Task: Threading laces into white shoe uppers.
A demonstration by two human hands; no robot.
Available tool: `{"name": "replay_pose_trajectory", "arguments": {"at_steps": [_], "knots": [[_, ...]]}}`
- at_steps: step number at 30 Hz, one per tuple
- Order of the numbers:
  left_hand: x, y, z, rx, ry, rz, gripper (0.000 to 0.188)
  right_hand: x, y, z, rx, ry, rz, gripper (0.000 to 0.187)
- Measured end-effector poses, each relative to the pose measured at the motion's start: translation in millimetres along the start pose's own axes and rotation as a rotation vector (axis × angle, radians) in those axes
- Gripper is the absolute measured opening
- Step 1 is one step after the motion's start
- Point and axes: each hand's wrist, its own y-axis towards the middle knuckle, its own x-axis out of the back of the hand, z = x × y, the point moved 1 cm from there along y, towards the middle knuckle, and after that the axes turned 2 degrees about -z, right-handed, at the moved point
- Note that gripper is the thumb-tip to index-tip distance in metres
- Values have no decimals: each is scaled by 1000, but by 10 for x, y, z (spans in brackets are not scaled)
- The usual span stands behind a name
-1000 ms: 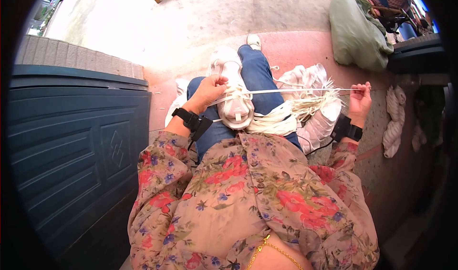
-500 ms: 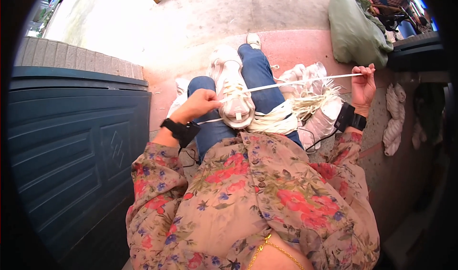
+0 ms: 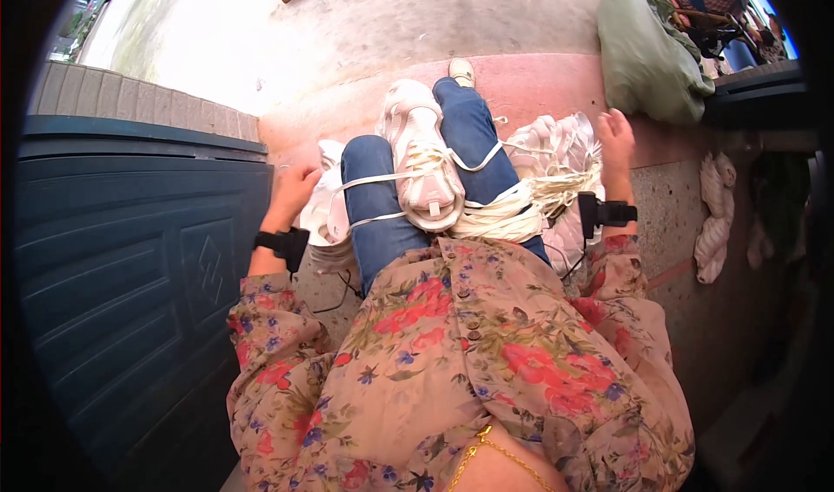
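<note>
A white-and-pink sneaker [image 3: 417, 132] is carried on the lap, set lengthwise between the left thigh [image 3: 372, 158] and the right thigh [image 3: 465, 114], its pull-tab end turned toward the body. Laces are threaded through its upper; one flat white lace strand [image 3: 378, 179] is laid across the left thigh toward its outer edge, and another strand [image 3: 480, 160] is curved slackly over the right thigh.

The left hand [image 3: 295, 192] is held just off the outer edge of the left thigh, with the fingers loosely curled; whether a lace end is pinched there cannot be told. The right hand [image 3: 616, 136] is raised well out from the right thigh, fingers partly bent — its grip, too, cannot be made out. The sneaker itself is touched by neither hand.

Near the body end of the right thigh a bundle of cream laces [image 3: 499, 218] is draped, and beyond its outer edge white shoes [image 3: 539, 138] are heaped. More shoes [image 3: 326, 218] are piled beside the left thigh.

The sneaker is judged light, soft in the upper and firmer at the sole — best taken by the heel or sole edges. The laces are judged limp and thin, best pinched near their tips.
</note>
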Motion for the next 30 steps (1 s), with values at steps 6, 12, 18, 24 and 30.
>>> {"name": "replay_pose_trajectory", "arguments": {"at_steps": [6, 12, 18, 24, 30], "knots": [[-674, -99, -902, -456, 99, -25, 29, -1228, -1012, 274, 679, -301, 701, 31], [-825, -239, -1135, -273, 301, -9, 43, -1406, -1262, 356, 915, -616, 812, 11], [-823, -179, -1106, -228, 333, 53, 45, -1250, -1253, 334, 1011, -731, 879, 1], [-748, -196, -1082, -251, 340, 82, 37, -1183, -1266, 348, 1096, -726, 780, 4], [-313, -86, -1143, 65, -437, 479, 28, -1169, -1166, 458, 1051, -692, 572, 7]]}}
